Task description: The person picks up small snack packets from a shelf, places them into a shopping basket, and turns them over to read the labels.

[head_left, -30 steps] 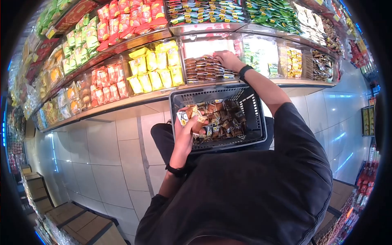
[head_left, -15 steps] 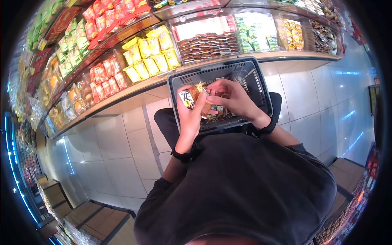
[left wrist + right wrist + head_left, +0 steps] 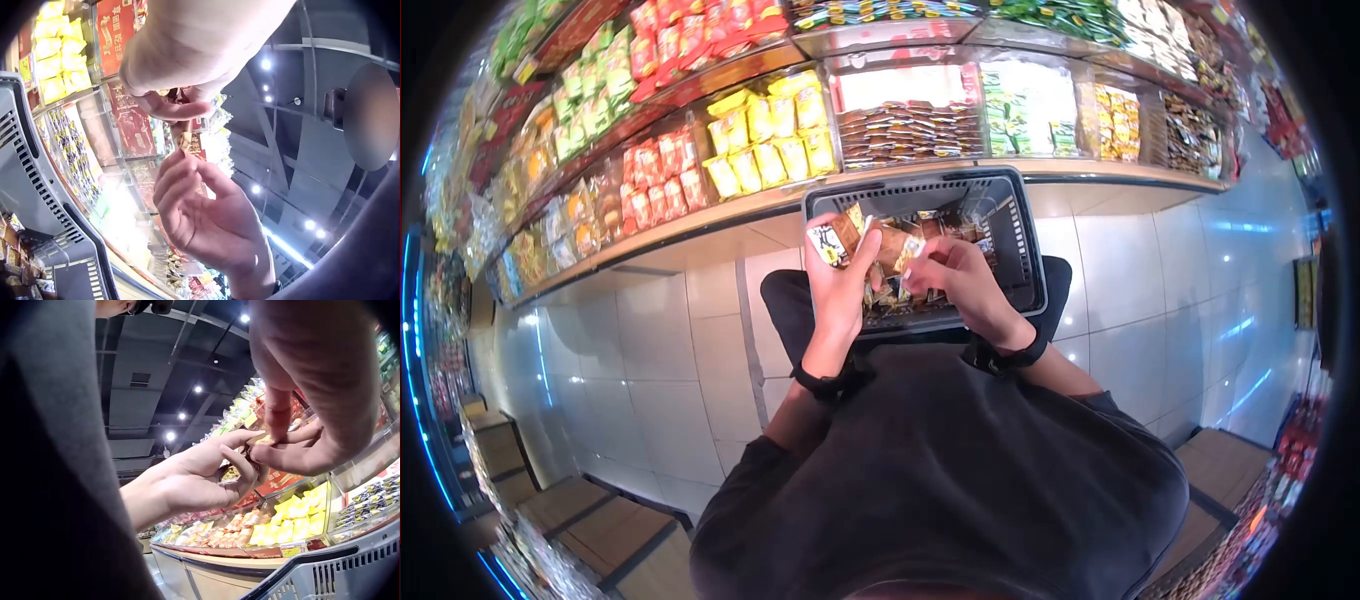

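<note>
Over the basket, my left hand (image 3: 837, 295) grips small snack packets: a white one with black print (image 3: 827, 243) and brown ones beside it. My right hand (image 3: 978, 292) has its thumb and fingertips on the near-right end of a brown packet (image 3: 894, 250). In the left wrist view, the right fingertips pinch the packet's light end (image 3: 185, 141) just below the left fingers. The grey shopping basket (image 3: 1028, 240) rests at the person's lap, with many similar brown packets (image 3: 14, 256) inside. Fingers hide part of the held packets.
A shelf of snack bins stands in front, its wooden edge (image 3: 1110, 172) just beyond the basket. Brown packets (image 3: 910, 132) fill one bin, with yellow bags (image 3: 770, 140) and red bags (image 3: 660, 185) to the left. Wooden crates (image 3: 605, 525) stand behind on the tiled floor.
The right hand came back from the bin of brown packets to the left hand over the basket. Since then it has shifted slightly right, with a brown packet's end at its fingertips.
</note>
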The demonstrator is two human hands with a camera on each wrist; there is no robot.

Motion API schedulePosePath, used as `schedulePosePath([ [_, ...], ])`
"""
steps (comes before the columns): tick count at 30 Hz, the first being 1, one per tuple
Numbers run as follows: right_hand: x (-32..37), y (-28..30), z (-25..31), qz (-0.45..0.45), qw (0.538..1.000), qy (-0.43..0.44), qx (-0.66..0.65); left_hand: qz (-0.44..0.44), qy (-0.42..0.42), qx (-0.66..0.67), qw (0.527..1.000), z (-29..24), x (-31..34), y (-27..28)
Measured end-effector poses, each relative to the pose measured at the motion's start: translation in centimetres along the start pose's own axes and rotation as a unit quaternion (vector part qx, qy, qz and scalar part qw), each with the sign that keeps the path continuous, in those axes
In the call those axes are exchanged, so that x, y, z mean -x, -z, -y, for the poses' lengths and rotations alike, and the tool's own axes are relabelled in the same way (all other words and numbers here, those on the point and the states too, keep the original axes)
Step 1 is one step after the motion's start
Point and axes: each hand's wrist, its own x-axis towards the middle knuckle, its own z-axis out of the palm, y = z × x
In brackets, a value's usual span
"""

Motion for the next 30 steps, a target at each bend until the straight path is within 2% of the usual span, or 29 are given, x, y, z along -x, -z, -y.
schedulePosePath([
  [2,0.4,-0.1,0.7,0.097,0.991,-0.057,0.069,-0.022,-0.005,0.0,1.0,-0.6,-0.3,0.2],
  [4,0.9,-1.0,1.0,0.114,0.985,-0.084,0.099,0.021,0.012,-0.007,1.0,-0.9,-0.6,0.3],
  [8,1.3,-1.5,1.2,0.128,0.982,-0.086,0.106,0.029,0.025,0.012,0.999,-2.3,0.0,-0.5],
  [14,1.4,-1.6,1.2,0.119,0.99,-0.053,0.059,0.026,0.024,0.03,0.999,-2.6,0.2,-0.5],
  [15,1.4,-1.7,1.3,0.117,0.99,-0.053,0.059,-0.01,0.002,0.02,1.0,-2.4,0.2,-0.6],
  [17,1.1,-2.0,1.7,0.024,0.997,0.063,0.047,-0.049,-0.032,0.004,0.998,-2.1,0.3,-0.6],
  [18,0.8,-1.8,1.8,0.021,0.996,0.066,0.048,-0.045,-0.032,0.005,0.998,-2.0,0.3,-0.4],
  [19,0.5,-1.4,1.8,-0.007,0.96,0.167,0.226,-0.027,-0.001,0.011,1.0,-1.9,0.3,-0.4],
  [20,0.2,-1.1,1.9,-0.036,0.881,0.26,0.394,-0.009,0.03,0.017,0.999,-1.7,0.3,-0.4],
  [21,0.3,-1.8,3.1,0.002,0.809,0.325,0.489,0.008,0.05,0.033,0.998,-1.5,0.3,-0.7],
  [22,0.1,-1.9,3.3,-0.001,0.809,0.325,0.49,0.037,0.063,0.055,0.996,-1.2,0.4,-0.8],
  [24,-0.4,-2.2,3.7,0.102,0.684,0.427,0.583,0.053,0.043,0.03,0.997,-0.3,0.4,-0.8],
  [26,-0.2,-2.4,4.2,0.114,0.693,0.407,0.585,0.054,0.058,0.041,0.996,-0.3,0.6,-0.8],
  [28,-0.1,-2.0,5.6,0.18,0.788,0.318,0.495,0.061,0.134,0.078,0.986,-0.8,0.6,-0.2],
  [29,0.2,-2.3,6.6,0.142,0.848,0.24,0.451,0.085,0.175,0.094,0.976,-0.9,0.5,0.5],
  [30,-0.5,-1.6,5.9,0.079,0.893,0.206,0.391,0.087,0.176,0.094,0.976,-1.0,0.5,0.6],
])
